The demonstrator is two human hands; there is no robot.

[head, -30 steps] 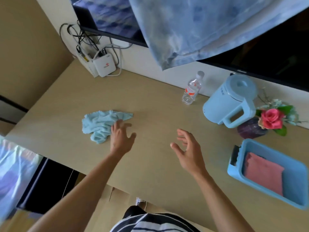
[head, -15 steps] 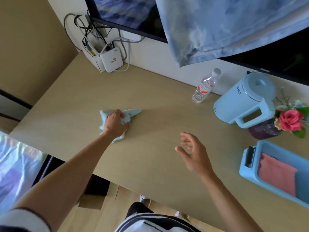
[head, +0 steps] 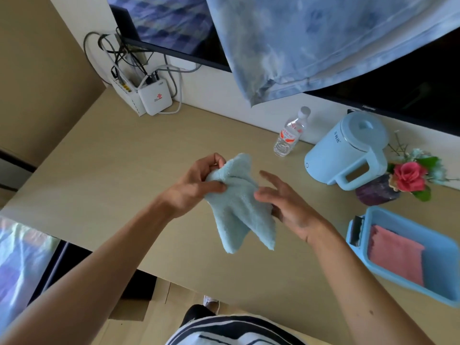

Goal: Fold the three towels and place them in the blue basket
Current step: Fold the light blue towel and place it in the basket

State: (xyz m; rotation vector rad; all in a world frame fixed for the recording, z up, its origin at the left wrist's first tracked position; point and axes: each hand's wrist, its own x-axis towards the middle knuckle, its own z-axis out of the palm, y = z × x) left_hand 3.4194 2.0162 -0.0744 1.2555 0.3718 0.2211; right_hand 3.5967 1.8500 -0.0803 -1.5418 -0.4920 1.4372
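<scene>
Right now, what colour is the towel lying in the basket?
Pink; the towel lies flat in the blue basket, seen best in the head view.

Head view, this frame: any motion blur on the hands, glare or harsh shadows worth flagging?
Head view: fingers of the right hand are slightly motion-blurred, while the left hand and light blue towel look sharp. Head view: light is soft, shadows on the table faint; the dark screen mirrors a checked pattern at upper left.

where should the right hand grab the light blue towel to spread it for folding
Pinch the free lower corner on the right of the light blue towel, coming from the right. The left hand bunches the top, so the corners hang loose beside the open right hand.
</scene>
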